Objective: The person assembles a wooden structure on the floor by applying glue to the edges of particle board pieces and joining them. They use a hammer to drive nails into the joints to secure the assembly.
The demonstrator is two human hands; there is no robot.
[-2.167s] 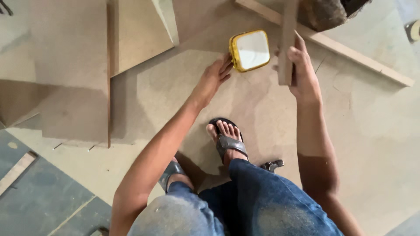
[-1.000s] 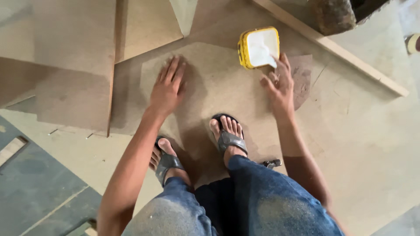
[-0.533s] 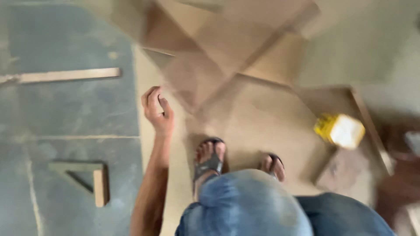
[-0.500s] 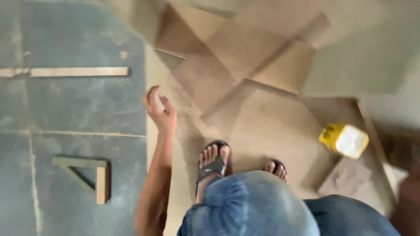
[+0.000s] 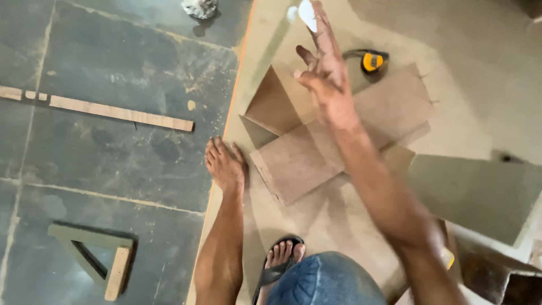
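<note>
Dusty grey floor tiles (image 5: pixel 113 164) meet a large sheet of brown fibreboard (image 5: pixel 339 226) laid flat, and the person crouches at that seam. Nearest the camera, 1 knee in blue denim (image 5: pixel 324 282) and a sandalled foot (image 5: pixel 279 265) rest on the sheet. To the left, a small triangular wooden frame (image 5: pixel 93 257) lies on the tiles.

A little farther out, the left hand (image 5: pixel 224 164) is pressed flat, fingers together and spread forward, right at the board's edge; it grips nothing. Beside it lie several loose offcut panels (image 5: pixel 293 164), overlapping and with pointed corners. The right hand (image 5: pixel 324 79) is raised above them, fingers open and loosely splayed, holding nothing, with motion blur along the arm.

Beyond that hand sits a yellow tape measure (image 5: pixel 370 61) on the sheet, well apart from both hands. A long wooden strip (image 5: pixel 121 114) lies on the tiles, and a crumpled rag (image 5: pixel 199 8) at the far edge.

Risks, as I judge them: the bracing palm could slip off the dusty edge, the stacked offcuts could slide underfoot, and a sharp corner could catch the swinging arm.
</note>
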